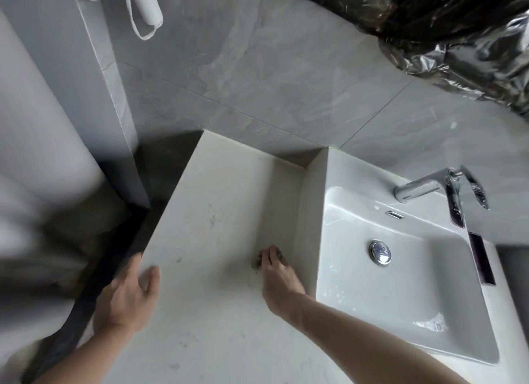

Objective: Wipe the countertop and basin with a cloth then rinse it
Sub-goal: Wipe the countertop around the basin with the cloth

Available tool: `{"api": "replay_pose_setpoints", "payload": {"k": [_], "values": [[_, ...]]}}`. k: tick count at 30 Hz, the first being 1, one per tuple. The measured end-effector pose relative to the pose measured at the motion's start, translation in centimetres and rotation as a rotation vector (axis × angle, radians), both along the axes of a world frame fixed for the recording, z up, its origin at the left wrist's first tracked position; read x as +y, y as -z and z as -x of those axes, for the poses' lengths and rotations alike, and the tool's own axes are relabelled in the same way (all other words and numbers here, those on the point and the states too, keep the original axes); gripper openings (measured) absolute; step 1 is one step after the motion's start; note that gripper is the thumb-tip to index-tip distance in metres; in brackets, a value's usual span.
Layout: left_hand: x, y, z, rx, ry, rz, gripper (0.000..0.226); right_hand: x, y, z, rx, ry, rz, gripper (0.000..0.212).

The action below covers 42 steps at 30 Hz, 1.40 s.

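Note:
A pale stone countertop (217, 211) with faint dark smudges runs left of a white rectangular basin (352, 292). My right hand (279, 280) presses a small dark grey cloth (259, 262) onto the counter beside the basin's left wall; only the cloth's edges show past my fingers. My left hand (128, 295) rests with spread fingers on the counter's left edge and holds nothing. The basin is wet, with a chrome drain plug (380, 252) in its middle and a chrome faucet (420, 187) at the back.
Grey tiled wall rises behind the counter. Crumpled black and silver plastic sheeting (446, 34) hangs at the upper right. A white handheld item with a cord (144, 7) hangs on the wall at the upper left. A dark gap drops off left of the counter.

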State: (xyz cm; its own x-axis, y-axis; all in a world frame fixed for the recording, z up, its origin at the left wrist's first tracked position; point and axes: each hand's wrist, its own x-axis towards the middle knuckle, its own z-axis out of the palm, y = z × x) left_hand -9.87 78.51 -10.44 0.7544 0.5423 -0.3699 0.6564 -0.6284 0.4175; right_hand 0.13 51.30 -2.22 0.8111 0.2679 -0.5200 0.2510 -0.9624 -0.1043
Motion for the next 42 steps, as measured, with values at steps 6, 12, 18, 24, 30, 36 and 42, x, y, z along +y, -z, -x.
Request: {"api": "replay_pose_setpoints", "payload": {"k": [6, 12, 18, 24, 30, 36, 42], "values": [[0.4, -0.1, -1.0, -0.107, 0.147, -0.007, 0.064, -0.2, -1.6, -0.7, 0.142, 0.039, 0.101, 0.04], [-1.3, -0.4, -8.1, -0.157, 0.735, -0.148, 0.083, -1.0, -5.1, -11.7, -0.208, 0.032, 0.032, 0.033], [-4.2, 0.6, -11.7, -0.089, 0.926, -0.181, 0.107, -2.3, -6.7, -21.2, -0.428, -0.088, 0.183, 0.033], [-4.4, 2.1, -11.4, -0.185, 0.923, -0.233, 0.111, -2.1, -6.1, -26.0, -0.291, -0.192, 0.578, 0.036], [-4.4, 2.5, -11.5, -0.22, 0.914, -0.252, 0.109, -0.8, -4.4, -22.3, -0.128, -0.309, 0.877, 0.047], [-4.2, 1.8, -11.4, -0.131, 0.931, -0.214, 0.107, -1.4, -2.3, -9.8, 0.045, -0.669, 0.856, 0.039], [-3.9, 1.2, -11.6, -0.053, 0.925, -0.167, 0.108, -2.6, -4.7, -1.9, 0.156, -0.744, 0.836, 0.046]]}}
